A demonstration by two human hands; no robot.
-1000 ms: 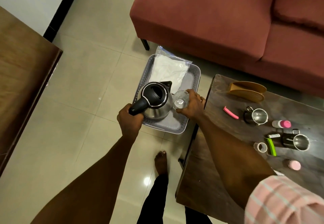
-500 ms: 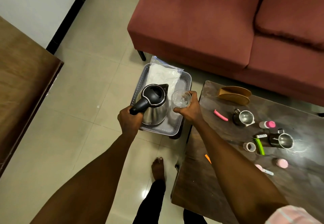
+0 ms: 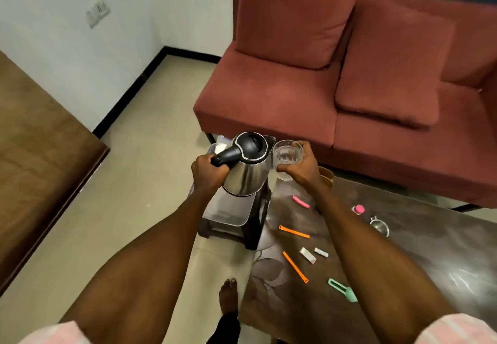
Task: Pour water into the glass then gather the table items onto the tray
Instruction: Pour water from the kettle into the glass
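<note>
My left hand (image 3: 208,172) grips the black handle of a steel kettle (image 3: 248,171), held up above the grey tray (image 3: 228,210) that sits on a low dark stool. My right hand (image 3: 301,167) holds a clear glass (image 3: 287,152) right beside the kettle's spout. The glass is upright; its contents are unclear. On the dark table (image 3: 403,249) lie a pink clip (image 3: 300,201), two orange strips (image 3: 294,232), two small white packets (image 3: 308,255), a green clip (image 3: 343,290), a pink-capped bottle (image 3: 358,209) and a steel cup (image 3: 379,225).
A red sofa (image 3: 349,88) stands behind the table. A brown wooden surface (image 3: 35,150) fills the left side. A tan wooden holder (image 3: 326,175) peeks out behind my right wrist. My bare foot (image 3: 228,296) stands on the tiled floor by the table's edge.
Both hands have lifted the kettle and glass up off the tray. The view has tilted upward, showing more of the sofa and wall.
</note>
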